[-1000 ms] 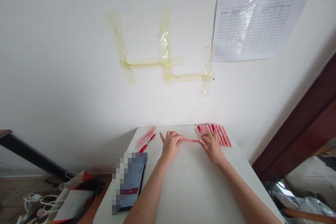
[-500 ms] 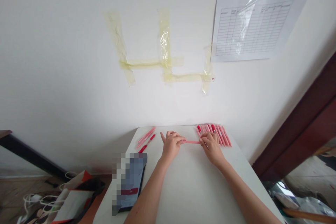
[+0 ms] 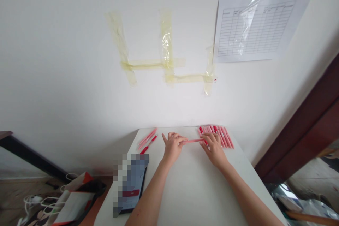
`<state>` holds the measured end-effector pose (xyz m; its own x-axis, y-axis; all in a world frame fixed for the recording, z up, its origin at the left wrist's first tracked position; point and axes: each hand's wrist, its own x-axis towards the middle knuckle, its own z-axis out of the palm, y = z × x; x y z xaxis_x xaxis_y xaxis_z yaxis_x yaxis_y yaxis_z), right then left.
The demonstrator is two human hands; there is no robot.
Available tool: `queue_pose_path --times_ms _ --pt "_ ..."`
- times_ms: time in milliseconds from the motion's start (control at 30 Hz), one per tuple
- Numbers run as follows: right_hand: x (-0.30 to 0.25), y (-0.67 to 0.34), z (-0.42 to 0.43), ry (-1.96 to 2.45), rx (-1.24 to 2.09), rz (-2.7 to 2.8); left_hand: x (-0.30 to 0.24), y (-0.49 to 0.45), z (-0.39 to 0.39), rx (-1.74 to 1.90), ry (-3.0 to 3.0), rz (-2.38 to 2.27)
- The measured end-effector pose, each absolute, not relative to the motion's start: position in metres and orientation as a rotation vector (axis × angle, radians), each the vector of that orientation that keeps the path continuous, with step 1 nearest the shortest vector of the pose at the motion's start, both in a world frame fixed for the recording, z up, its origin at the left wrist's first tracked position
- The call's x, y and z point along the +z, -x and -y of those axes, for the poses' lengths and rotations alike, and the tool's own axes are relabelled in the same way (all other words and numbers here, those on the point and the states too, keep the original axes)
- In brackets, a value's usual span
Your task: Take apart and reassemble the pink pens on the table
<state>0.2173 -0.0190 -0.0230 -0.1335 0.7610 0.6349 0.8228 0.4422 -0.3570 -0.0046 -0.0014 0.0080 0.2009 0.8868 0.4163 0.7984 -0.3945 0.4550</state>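
Over the white counter (image 3: 190, 183), the left hand (image 3: 173, 147) and right hand (image 3: 214, 149) seem to pinch a pink pen (image 3: 194, 141) between them, though fingers hide the grip. A row of red-capped pens (image 3: 225, 137) lies just beyond the right hand.

Left hand (image 3: 172, 147), right hand (image 3: 214, 149) — one pen (image 3: 193, 141) between them, three pens (image 3: 147, 140) beyond, a pen row (image 3: 215, 136) too tight to count.

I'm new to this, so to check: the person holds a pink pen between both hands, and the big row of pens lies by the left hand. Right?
Not quite: the head view shows the big row of pens by the right hand; the pink pen is as you say.
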Motion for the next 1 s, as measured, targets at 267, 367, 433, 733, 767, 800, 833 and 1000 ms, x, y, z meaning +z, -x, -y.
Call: queue_pose_path --times_ms 267,367,433,733,767,800,833,1000 --pt "-0.024 -0.201 0.023 1.234 -0.342 2.057 0.009 -0.001 0.006 0.926 -2.327 -1.591" --pt "-0.024 -0.198 0.024 1.231 -0.327 2.076 0.009 -0.003 0.008 0.918 -2.320 -1.581" --pt "-0.024 -0.197 0.024 1.235 -0.289 2.080 0.010 -0.004 0.008 0.915 -2.318 -1.579" --pt "-0.030 -0.201 0.019 1.282 0.088 2.033 0.009 -0.001 0.005 0.841 -2.304 -1.668" --pt "-0.031 -0.203 0.018 1.293 0.119 2.002 0.008 0.001 0.005 0.835 -2.297 -1.687" --pt "-0.031 -0.204 0.018 1.302 0.154 1.966 0.007 0.002 0.004 0.826 -2.288 -1.711" --pt "-0.031 -0.206 0.017 1.306 0.196 1.925 0.006 0.004 0.003 0.811 -2.277 -1.741" --pt "-0.034 -0.210 0.014 1.254 0.536 1.669 -0.007 0.012 -0.003 0.612 -2.237 -1.854"
